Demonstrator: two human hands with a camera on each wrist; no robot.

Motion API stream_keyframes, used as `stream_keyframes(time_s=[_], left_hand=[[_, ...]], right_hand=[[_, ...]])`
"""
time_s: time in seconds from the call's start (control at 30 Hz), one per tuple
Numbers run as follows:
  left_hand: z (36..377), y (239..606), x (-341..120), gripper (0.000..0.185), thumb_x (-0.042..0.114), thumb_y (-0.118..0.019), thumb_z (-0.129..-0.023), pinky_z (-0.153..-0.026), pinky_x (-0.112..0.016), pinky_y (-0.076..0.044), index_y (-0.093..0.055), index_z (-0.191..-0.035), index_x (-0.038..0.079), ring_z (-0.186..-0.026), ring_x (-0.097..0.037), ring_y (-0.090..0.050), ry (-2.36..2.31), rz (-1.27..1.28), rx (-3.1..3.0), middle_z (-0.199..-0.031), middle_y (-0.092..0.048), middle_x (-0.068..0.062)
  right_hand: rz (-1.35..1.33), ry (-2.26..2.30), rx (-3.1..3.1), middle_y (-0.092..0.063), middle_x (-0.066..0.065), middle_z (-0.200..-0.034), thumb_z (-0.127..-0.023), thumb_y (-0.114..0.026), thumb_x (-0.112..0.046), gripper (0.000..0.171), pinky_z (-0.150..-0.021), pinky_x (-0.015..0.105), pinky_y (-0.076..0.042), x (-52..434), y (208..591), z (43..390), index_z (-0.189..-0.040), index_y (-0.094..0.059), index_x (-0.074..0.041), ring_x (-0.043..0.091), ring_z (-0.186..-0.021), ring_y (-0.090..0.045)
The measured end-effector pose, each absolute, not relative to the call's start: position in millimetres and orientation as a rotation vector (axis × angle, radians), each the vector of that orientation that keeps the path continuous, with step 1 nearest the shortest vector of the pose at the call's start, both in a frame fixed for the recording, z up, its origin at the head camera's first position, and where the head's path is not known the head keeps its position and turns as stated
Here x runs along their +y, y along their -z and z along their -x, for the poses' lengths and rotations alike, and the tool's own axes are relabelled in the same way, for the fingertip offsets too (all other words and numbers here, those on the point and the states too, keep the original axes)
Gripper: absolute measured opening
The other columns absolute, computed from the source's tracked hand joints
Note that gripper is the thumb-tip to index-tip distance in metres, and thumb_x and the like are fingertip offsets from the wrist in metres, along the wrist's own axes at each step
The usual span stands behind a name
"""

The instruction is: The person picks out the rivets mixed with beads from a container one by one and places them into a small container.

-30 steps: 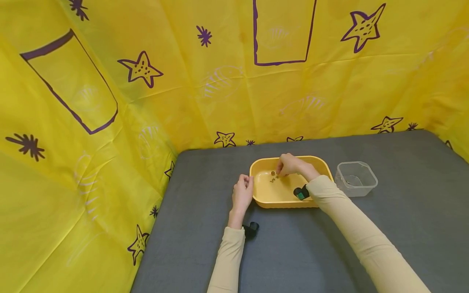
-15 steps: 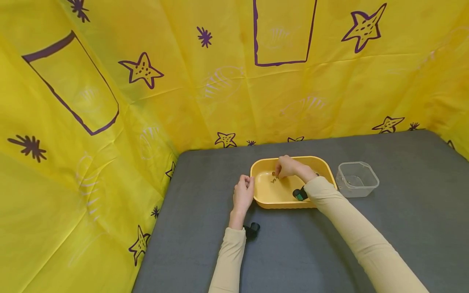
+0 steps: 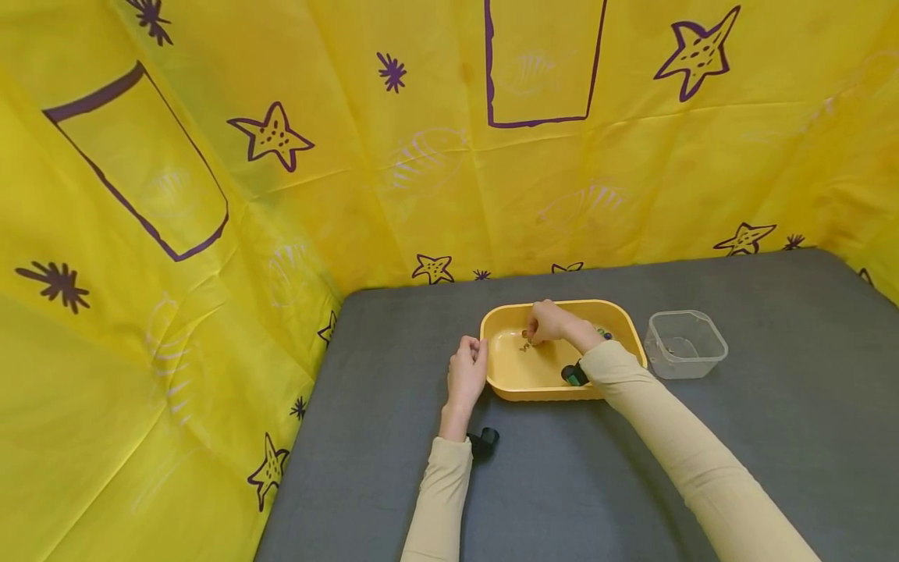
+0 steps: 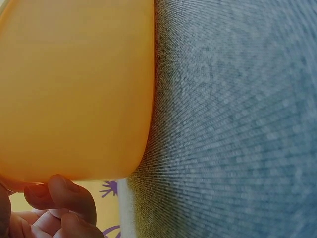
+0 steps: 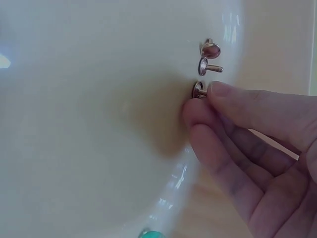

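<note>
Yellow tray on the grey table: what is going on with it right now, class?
A person works with both hands at the yellow tray on the grey table. The left hand grips the tray's left rim. The right hand reaches inside and pinches one small metal rivet on the tray floor; two more rivets lie just beside it. A clear plastic container stands to the tray's right.

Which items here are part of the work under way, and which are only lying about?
In use:
- right hand, pinching a rivet
- two more rivets beside it
- yellow tray holding them
- left hand, curled against the tray's left edge

Lying about:
- clear plastic container, right of the tray
- grey mat
- yellow star-print cloth
</note>
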State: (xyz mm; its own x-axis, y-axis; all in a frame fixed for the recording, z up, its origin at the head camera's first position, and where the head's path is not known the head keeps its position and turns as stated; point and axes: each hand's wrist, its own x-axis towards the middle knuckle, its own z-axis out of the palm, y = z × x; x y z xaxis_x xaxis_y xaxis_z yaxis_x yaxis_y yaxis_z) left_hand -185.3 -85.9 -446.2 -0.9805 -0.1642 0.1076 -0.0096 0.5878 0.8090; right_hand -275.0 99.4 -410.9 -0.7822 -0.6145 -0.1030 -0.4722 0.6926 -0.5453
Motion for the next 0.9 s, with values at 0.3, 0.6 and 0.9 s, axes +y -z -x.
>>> stream_keyframes(time_s=[0.3,0.6,0.9], left_hand=[[185.5,446.4,-85.3,0.021,0.027,-0.050,-0.095,-0.051,-0.026,-0.034,-0.053,-0.089,0.008,-0.053,-0.013,-0.043,1.344,-0.148,-2.638,-0.064,-0.047,0.001],[184.8,446.2,-84.3,0.021,0.027,-0.050,-0.095,-0.051,-0.026,-0.033,-0.053,-0.090,0.007,-0.053,-0.013,-0.042,1.366,-0.161,-2.642,-0.065,-0.046,0.000],[184.7,446.3,-84.9,0.021,0.027,-0.050,-0.095,-0.050,-0.026,-0.033,-0.053,-0.088,0.008,-0.053,-0.013,-0.042,1.335,-0.152,-2.636,-0.064,-0.046,0.001]], right_hand=[[0.852,0.722,2.628,-0.053,-0.001,-0.054,-0.074,-0.065,0.005,0.011,-0.051,0.021,-0.036,98.5,412.8,275.4,-0.064,-0.065,0.000,0.010,-0.051,-0.045],[0.816,0.714,2.620,-0.058,0.001,-0.060,-0.074,-0.064,0.006,0.008,-0.052,0.022,-0.039,102.4,409.2,275.0,-0.071,-0.069,0.000,0.011,-0.053,-0.048],[0.806,0.733,2.633,-0.059,0.003,-0.064,-0.075,-0.067,0.005,0.005,-0.053,0.024,-0.041,110.3,399.6,273.9,-0.073,-0.068,0.001,0.013,-0.056,-0.049]])
